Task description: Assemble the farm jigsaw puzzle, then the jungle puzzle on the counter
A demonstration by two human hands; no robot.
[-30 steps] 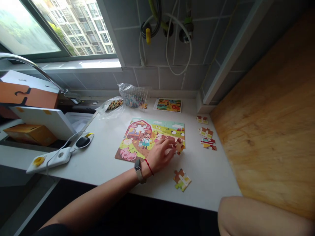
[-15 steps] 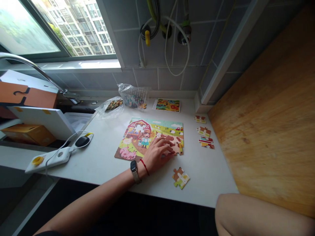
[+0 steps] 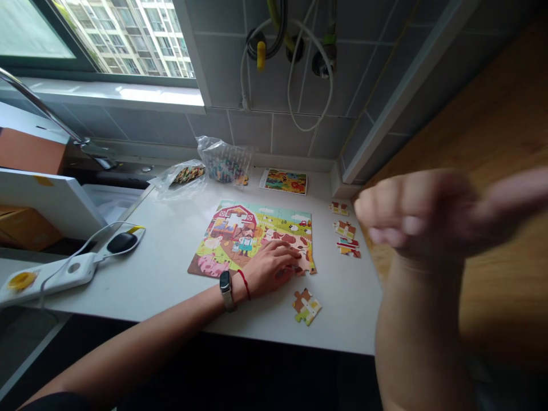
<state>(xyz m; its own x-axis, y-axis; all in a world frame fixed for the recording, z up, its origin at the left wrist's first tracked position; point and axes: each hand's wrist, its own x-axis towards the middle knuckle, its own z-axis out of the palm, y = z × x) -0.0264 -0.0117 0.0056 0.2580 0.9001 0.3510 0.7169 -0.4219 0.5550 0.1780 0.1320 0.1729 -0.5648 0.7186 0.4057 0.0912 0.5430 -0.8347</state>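
My left hand point(image 3: 272, 267), with a watch and red cord at its wrist, lies open over the lower right of a farm-picture jigsaw puzzle point(image 3: 220, 242). Its fingers are apart, their tips near the bottom right edge and hiding part of it. The puzzle has a gap in the red barn at upper left and a jagged edge at bottom right. Just in front lies a loose joined pair of jigsaw pieces point(image 3: 306, 307). My right hand point(image 3: 411, 211) is raised at the right, blurred, its fingers curled into a fist with nothing visible in them.
Several loose puzzle pieces point(image 3: 345, 229) lie along the right side of the white counter point(image 3: 162, 274). Behind the puzzle are a picture card point(image 3: 283, 181) and clear bags of pieces point(image 3: 225, 162). A power strip point(image 3: 51, 279) with a cable sits at left, beside the sink and boxes.
My right hand has come up into view at the right, its arm lifting from the lower corner. The view has shifted slightly; my left hand stays on the puzzle.
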